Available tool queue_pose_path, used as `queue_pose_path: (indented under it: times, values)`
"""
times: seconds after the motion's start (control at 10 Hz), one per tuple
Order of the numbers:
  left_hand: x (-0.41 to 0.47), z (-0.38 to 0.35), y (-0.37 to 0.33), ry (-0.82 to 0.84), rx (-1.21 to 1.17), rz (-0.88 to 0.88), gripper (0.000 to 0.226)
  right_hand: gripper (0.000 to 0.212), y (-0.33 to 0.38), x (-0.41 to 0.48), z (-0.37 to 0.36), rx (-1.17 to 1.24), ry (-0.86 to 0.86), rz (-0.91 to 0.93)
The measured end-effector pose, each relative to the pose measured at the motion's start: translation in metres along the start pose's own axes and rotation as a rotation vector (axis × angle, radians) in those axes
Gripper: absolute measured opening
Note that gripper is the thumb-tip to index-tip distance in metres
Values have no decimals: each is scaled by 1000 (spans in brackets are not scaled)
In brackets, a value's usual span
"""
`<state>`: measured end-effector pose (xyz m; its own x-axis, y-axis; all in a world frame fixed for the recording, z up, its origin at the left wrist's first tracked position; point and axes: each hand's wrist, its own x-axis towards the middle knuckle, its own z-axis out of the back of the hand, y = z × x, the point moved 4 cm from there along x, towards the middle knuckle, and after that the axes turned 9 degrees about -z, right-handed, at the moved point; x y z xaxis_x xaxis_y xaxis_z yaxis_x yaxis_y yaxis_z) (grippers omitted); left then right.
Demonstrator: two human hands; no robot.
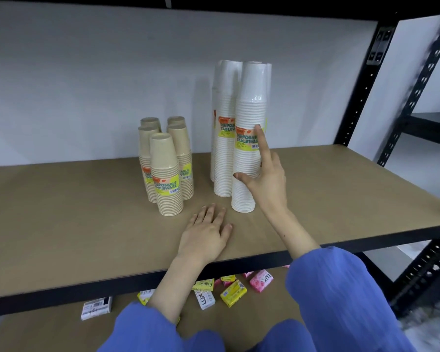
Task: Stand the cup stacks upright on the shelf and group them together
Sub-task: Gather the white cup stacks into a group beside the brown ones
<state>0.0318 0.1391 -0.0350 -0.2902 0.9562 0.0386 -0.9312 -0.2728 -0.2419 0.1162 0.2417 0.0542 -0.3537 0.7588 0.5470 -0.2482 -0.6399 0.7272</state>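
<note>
Several short brown cup stacks point(166, 174) stand upright in a tight cluster left of centre on the shelf board point(74, 224). To their right stand tall white cup stacks; the front white stack point(249, 118) is upright, with others point(225, 128) close behind it. My right hand point(267, 179) touches the front white stack, index finger straight up along its yellow label and thumb against its lower part. My left hand point(206, 232) rests flat on the shelf in front of the stacks, fingers straight, holding nothing.
Black metal uprights point(361, 85) frame the shelf at the right, with a white wall behind. Soap bars point(233, 292) lie scattered on the lower shelf below the front edge. Bare board stretches to the left and right of the cups.
</note>
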Motion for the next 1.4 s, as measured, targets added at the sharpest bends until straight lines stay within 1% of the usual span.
queue_pose_path:
  times: [0.1, 0.3, 0.5, 0.7, 1.0, 1.1, 1.3, 1.4]
  values:
    - [0, 0, 0, -2, -3, -3, 53, 103, 1, -1, -2, -26, -9, -8]
    - [0, 0, 0, -24, -7, -3, 54, 98, -1, -4, -5, 0, -16, 5]
    - [0, 1, 0, -32, -14, -6, 53, 102, -12, -10, -8, 14, 19, 37]
    - [-1, 1, 0, -34, -14, -6, 54, 103, -19, -17, -13, 7, 67, 32]
    - [0, -1, 1, -51, -18, -6, 54, 105, -23, -18, -15, -5, 44, 23]
    - [0, -1, 1, -50, -19, -5, 54, 104, -25, -16, -16, 5, 61, 25]
    - [0, 0, 1, -49, -25, -8, 54, 98, -31, -14, -14, 68, 165, 22]
    - [0, 0, 1, -45, -24, -8, 54, 98, -32, -18, -16, 69, 142, 6]
